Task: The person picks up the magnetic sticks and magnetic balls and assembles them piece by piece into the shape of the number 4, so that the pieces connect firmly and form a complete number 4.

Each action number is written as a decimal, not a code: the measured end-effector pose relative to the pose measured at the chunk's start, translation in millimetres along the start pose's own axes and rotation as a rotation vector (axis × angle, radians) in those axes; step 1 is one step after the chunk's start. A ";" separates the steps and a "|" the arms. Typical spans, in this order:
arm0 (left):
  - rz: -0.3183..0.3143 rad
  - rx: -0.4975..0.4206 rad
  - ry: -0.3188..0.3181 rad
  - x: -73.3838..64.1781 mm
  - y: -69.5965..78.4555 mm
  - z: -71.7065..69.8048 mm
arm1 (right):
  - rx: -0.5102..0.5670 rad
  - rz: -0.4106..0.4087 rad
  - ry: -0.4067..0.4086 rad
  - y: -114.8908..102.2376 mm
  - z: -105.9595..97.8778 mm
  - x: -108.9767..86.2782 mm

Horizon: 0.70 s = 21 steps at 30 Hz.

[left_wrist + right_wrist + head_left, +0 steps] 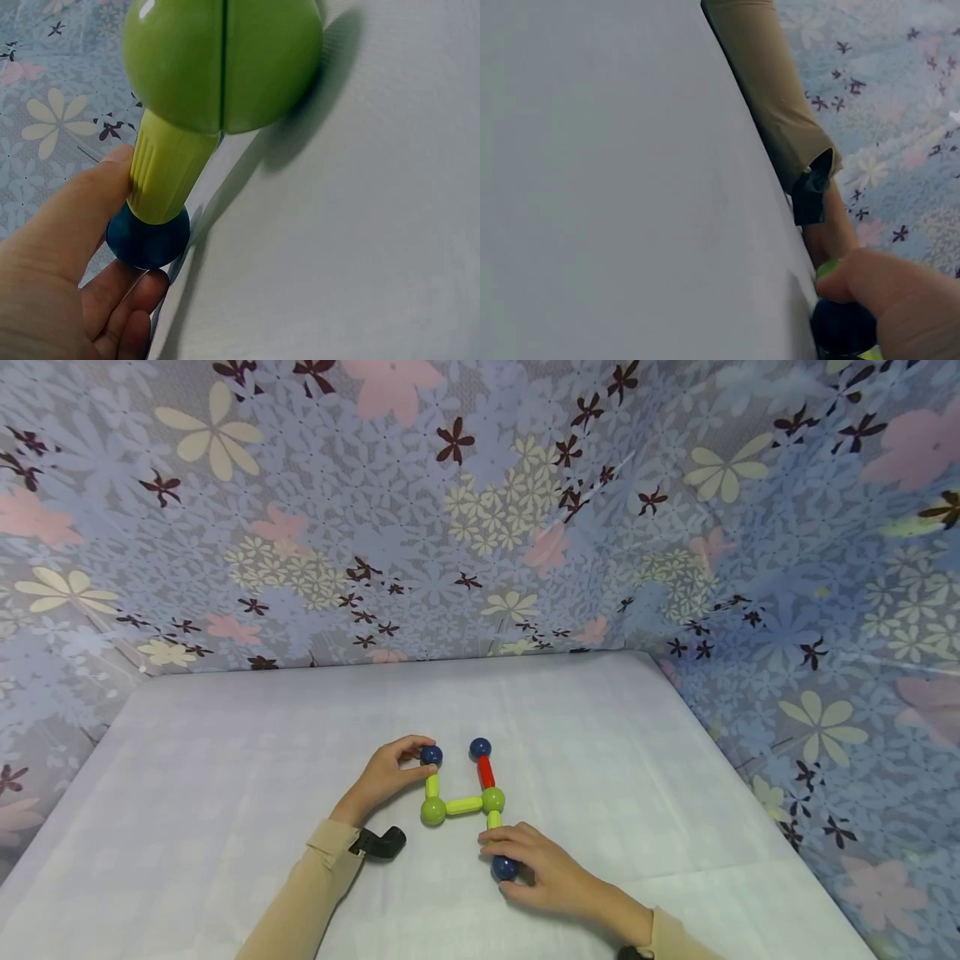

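Observation:
Balls and rods of a toy construction set are joined into one branching figure on the white table. My left hand (387, 777) pinches the blue ball (431, 756) at the figure's far left end, thumb and fingers on either side. From it a yellow-green rod (166, 169) leads to a green ball (432, 811). Another yellow-green rod (463, 806) links that to a second green ball (492, 799). A red rod (486, 772) runs from there to a blue ball (480, 748), untouched. My right hand (551, 872) grips the near blue ball (505, 867), its fingers partly covering the adjoining rod.
The white-covered table (225, 760) extends around the figure on all sides. Flowered fabric (420, 527) hangs behind it and along the right. A black wrist-worn camera (384, 842) sticks out beside the left sleeve, close to the tabletop.

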<state>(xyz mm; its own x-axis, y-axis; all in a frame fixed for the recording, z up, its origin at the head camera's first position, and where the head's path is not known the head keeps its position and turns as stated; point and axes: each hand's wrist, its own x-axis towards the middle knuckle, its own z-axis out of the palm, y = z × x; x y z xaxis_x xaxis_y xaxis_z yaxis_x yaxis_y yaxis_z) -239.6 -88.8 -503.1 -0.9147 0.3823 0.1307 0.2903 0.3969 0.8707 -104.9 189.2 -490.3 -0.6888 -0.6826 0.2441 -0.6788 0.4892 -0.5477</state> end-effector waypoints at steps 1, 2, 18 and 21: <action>0.007 0.003 0.000 -0.1 -0.3 -0.2 | 0.006 -0.007 -0.020 1.7 -1.3 1.2; 0.014 0.005 0.000 -0.3 -0.5 -0.4 | 0.017 -0.008 -0.039 3.5 -2.4 2.4; 0.019 0.016 0.002 2.3 -0.9 -1.9 | 0.005 0.010 -0.103 8.9 -8.4 10.3; 0.012 0.006 0.000 1.2 -0.2 -1.7 | -0.059 -0.019 -0.107 7.3 -8.8 12.7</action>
<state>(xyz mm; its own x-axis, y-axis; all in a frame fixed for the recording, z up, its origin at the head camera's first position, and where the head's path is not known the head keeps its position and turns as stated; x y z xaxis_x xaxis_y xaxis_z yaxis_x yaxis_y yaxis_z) -241.2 -89.9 -502.3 -0.9112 0.3869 0.1415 0.3032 0.3974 0.8661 -120.9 188.8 -484.2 -0.6471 -0.7443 0.1652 -0.7070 0.5047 -0.4954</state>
